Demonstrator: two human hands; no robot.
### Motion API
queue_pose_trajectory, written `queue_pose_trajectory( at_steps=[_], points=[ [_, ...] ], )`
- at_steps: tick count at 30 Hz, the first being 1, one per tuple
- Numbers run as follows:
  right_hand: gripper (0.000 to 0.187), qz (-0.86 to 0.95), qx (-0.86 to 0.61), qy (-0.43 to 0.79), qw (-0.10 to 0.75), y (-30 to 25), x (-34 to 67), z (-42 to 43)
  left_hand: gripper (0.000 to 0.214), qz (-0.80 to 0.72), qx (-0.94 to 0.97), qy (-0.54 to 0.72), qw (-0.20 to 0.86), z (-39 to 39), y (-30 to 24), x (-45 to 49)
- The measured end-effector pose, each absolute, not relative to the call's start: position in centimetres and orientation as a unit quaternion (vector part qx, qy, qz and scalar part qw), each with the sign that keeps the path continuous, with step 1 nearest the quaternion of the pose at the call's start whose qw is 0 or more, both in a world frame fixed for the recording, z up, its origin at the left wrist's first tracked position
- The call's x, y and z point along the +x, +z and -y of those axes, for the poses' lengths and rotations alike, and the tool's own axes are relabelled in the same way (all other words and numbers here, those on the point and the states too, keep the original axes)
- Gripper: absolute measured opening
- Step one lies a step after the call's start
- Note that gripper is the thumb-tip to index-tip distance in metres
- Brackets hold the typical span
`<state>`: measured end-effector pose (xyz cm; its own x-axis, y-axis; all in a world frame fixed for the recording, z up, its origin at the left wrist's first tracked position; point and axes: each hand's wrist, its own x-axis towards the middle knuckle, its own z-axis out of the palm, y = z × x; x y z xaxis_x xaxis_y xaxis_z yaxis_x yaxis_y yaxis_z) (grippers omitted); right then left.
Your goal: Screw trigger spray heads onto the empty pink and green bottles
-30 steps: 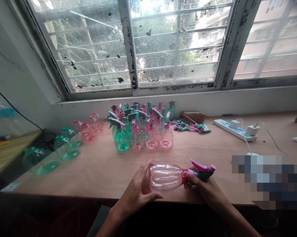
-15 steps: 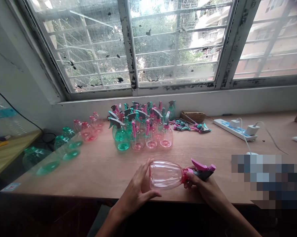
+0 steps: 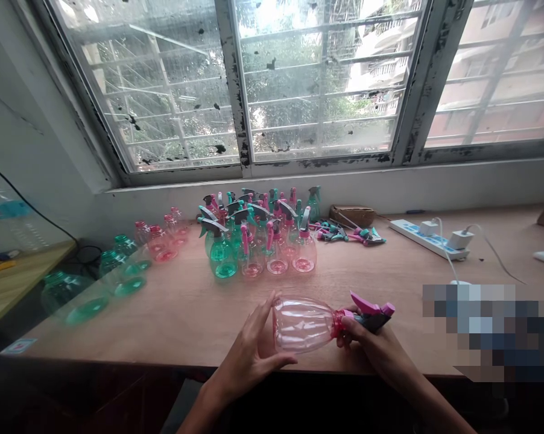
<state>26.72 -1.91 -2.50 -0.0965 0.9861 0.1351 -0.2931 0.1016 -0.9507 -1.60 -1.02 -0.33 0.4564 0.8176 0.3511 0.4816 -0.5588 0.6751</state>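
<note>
Near the front edge of the table lies a clear pink spray bottle (image 3: 304,325), held sideways between my hands. Its base points left, and its pink and dark grey trigger head (image 3: 372,312) points right. My left hand (image 3: 250,345) cups the base end, fingers along the top and thumb underneath. My right hand (image 3: 366,340) is closed around the neck just below the trigger head; some of its fingers are hidden behind the bottle. Beyond the hands stands a group of green and pink spray bottles (image 3: 276,256) with trigger heads fitted.
Open-necked green bottles (image 3: 129,271) and pink bottles (image 3: 162,244) line the table's left side. Loose trigger heads (image 3: 344,232) lie by a brown pouch (image 3: 352,215) at the back. A white power strip (image 3: 428,239) with cables sits right; a pixelated patch covers the right front.
Reflections on the bottle's body have shifted, and its body sits slightly lower at the base end. Both hands keep nearly the same place and grip.
</note>
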Motion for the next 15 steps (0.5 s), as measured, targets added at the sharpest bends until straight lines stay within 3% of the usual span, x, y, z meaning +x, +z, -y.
queue_pose_trajectory(
  at_steps=[3, 9, 15],
  points=[
    [0.030, 0.473, -0.357, 0.568, 0.571, -2.59, 26.69, 1.83, 0.083, -0.382, 0.821, 0.346, 0.245, 0.99, -0.44, -1.54],
    [0.031, 0.485, -0.352, 0.573, 0.559, -2.68, 26.72, 1.66, 0.113, -0.396, 0.816, 0.337, 0.251, 0.94, -0.38, -1.56],
    [0.029, 0.470, -0.352, 0.572, 0.573, -2.67, 26.65, 1.73, 0.083, -0.362, 0.828, 0.350, 0.246, 1.05, -0.37, -1.28]
  ],
)
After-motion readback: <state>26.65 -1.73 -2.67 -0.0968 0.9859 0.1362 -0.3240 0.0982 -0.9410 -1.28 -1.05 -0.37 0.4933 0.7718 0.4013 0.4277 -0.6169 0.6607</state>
